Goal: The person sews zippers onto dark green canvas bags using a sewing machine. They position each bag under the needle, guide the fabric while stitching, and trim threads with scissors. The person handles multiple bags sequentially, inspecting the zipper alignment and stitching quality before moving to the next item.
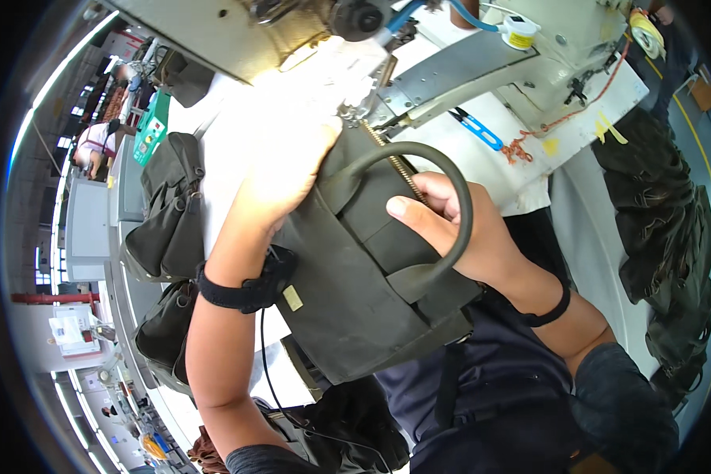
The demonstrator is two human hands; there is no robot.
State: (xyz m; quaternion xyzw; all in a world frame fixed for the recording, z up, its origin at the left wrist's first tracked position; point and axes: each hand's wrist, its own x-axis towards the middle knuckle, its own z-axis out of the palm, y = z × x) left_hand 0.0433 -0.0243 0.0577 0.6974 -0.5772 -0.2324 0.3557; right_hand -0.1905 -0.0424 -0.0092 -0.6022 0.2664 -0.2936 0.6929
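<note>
A dark olive bag [332, 292] with a rounded carry handle [464, 178] lies tilted beneath the sewing machine head [316, 31]. Along its upper opening runs a brass-toothed zipper [399, 166], which reaches up to the needle area. My right hand [458, 225] passes by the handle loop and pinches the bag's zipper edge, thumb on top. Close to the needle, my left hand [288, 170] holds the bag's far left edge; strong glare washes out most of its fingers. A small pale tag [293, 298] sits on the bag's side.
Blue thread snips [479, 129] lie on the machine table beside tangled reddish thread [517, 148]. More dark bags [170, 201] stand at the left, near a green box [152, 126]. Dark bags [663, 229] are piled at the right. Other people [95, 146] work far left.
</note>
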